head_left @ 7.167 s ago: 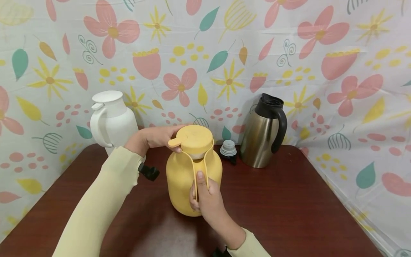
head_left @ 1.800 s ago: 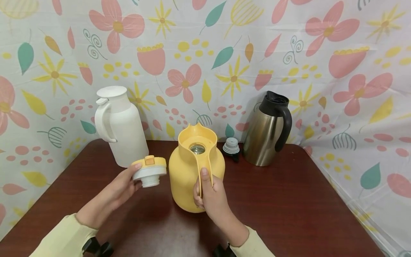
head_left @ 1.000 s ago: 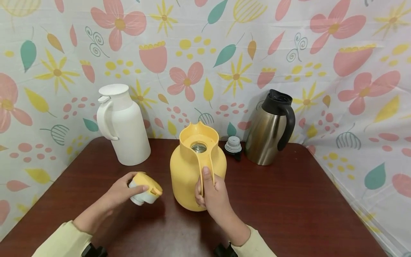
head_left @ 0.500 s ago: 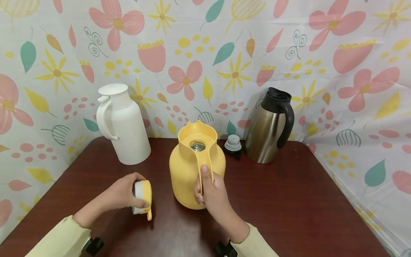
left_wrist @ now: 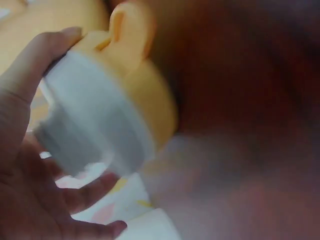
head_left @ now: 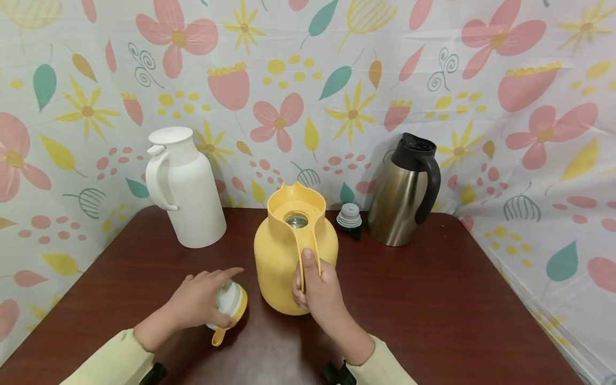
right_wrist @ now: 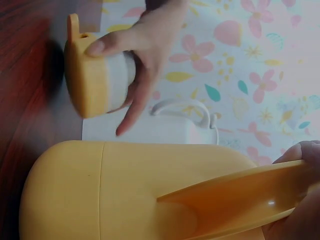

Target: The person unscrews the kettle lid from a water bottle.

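Note:
A yellow vacuum jug stands upright on the table with its top uncovered, the round mouth showing. My right hand grips the jug's handle, thumb along its top. Left of the jug, my left hand holds the yellow-and-white jug lid between thumb and fingers, its index finger stretched out. The lid is tipped, its yellow top turned down and away from the palm, its white stopper side toward the hand. In the left wrist view the lid is blurred.
A white jug stands at the back left. At the back right stands a steel jug with a black top. Beside it lies a grey-and-black stopper. A flowered cloth hangs behind the dark red table.
Since the earliest frame, the lid has come off the jug in my left hand, moved left and down, and been turned over. My right hand keeps its grip on the handle.

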The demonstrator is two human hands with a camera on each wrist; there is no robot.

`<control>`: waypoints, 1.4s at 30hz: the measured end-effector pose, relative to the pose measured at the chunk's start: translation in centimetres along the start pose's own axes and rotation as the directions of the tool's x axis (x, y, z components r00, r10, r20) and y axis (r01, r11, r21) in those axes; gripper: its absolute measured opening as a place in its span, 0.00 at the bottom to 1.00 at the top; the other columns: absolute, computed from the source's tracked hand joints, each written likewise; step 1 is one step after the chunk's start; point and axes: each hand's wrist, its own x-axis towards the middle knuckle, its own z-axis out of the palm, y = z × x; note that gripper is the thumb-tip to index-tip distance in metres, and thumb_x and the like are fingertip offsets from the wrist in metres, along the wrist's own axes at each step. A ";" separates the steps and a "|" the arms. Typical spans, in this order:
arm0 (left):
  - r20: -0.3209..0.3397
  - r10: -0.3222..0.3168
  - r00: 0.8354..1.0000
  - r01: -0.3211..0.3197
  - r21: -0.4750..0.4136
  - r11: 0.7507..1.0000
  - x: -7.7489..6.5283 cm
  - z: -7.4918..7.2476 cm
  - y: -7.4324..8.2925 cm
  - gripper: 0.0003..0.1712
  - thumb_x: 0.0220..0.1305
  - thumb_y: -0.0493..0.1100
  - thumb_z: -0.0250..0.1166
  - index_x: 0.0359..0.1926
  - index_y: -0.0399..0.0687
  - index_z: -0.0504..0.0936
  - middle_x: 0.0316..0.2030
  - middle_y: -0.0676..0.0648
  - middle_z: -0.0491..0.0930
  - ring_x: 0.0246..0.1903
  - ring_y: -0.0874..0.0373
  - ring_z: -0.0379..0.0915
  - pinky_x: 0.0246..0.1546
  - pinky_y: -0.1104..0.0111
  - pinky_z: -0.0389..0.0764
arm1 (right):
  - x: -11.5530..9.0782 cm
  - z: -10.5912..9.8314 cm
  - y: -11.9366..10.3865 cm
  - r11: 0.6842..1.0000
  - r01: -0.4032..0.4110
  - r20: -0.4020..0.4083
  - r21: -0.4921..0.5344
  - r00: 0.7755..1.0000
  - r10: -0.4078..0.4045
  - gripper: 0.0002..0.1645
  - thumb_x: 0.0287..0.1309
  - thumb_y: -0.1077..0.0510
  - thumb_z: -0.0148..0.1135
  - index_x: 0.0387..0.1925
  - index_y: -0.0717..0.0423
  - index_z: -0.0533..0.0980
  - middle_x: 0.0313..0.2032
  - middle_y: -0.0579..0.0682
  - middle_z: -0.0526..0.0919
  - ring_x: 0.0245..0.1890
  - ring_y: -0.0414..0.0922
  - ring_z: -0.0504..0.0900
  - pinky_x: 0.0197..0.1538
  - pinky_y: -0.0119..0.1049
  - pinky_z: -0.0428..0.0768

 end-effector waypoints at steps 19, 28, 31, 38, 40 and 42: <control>-0.134 0.023 0.991 -0.062 -0.292 0.954 -1.0 3.0 -1.6 0.57 0.33 0.54 0.88 0.65 0.41 0.74 0.60 0.42 0.79 0.53 0.53 0.77 0.50 0.67 0.79 | -0.2 0.0 0.0 1.000 -0.006 -0.004 -0.009 1.000 0.006 0.43 0.83 0.44 0.35 0.18 0.76 0.58 0.10 0.70 0.55 0.07 0.32 0.61 0.14 0.28 0.61; -0.168 0.021 0.985 -0.077 -0.334 0.940 -1.2 3.4 -1.6 0.57 0.31 0.53 0.89 0.66 0.43 0.74 0.62 0.41 0.76 0.55 0.49 0.76 0.51 0.66 0.79 | -0.1 0.0 -0.1 1.000 -0.001 -0.008 -0.011 1.000 0.001 0.42 0.83 0.45 0.35 0.18 0.76 0.58 0.10 0.69 0.55 0.08 0.32 0.61 0.14 0.27 0.61; -0.171 -0.014 0.985 -0.048 -0.347 0.937 -1.2 3.6 -1.5 0.57 0.31 0.53 0.89 0.65 0.44 0.74 0.60 0.39 0.74 0.54 0.49 0.75 0.49 0.65 0.79 | -0.1 0.0 -0.3 1.000 -0.014 -0.021 -0.021 1.000 0.014 0.42 0.83 0.45 0.35 0.19 0.76 0.58 0.08 0.59 0.58 0.08 0.32 0.61 0.14 0.27 0.62; -0.211 -0.053 0.976 -0.022 -0.340 0.940 -0.8 3.8 -1.5 0.56 0.34 0.52 0.88 0.66 0.40 0.74 0.61 0.38 0.77 0.59 0.44 0.75 0.57 0.52 0.77 | -0.3 0.9 -0.8 0.996 -0.078 -0.089 -0.040 0.993 0.074 0.41 0.83 0.45 0.36 0.20 0.77 0.60 0.09 0.44 0.64 0.08 0.34 0.62 0.16 0.27 0.62; -0.197 -0.078 0.977 0.003 -0.355 0.935 -0.8 3.8 -1.4 0.56 0.37 0.51 0.87 0.68 0.39 0.72 0.63 0.37 0.76 0.61 0.42 0.74 0.59 0.48 0.76 | -0.4 1.2 -0.9 0.996 -0.082 -0.104 -0.047 0.992 0.077 0.41 0.83 0.45 0.36 0.20 0.76 0.60 0.09 0.47 0.63 0.08 0.35 0.62 0.16 0.27 0.63; -0.181 -0.100 0.978 0.025 -0.378 0.925 -0.8 3.8 -1.4 0.57 0.40 0.50 0.86 0.70 0.38 0.70 0.65 0.35 0.75 0.62 0.40 0.74 0.61 0.46 0.75 | -0.5 1.4 -1.0 0.995 -0.079 -0.114 -0.056 0.991 0.072 0.41 0.83 0.45 0.37 0.20 0.76 0.61 0.08 0.54 0.62 0.08 0.36 0.62 0.16 0.29 0.63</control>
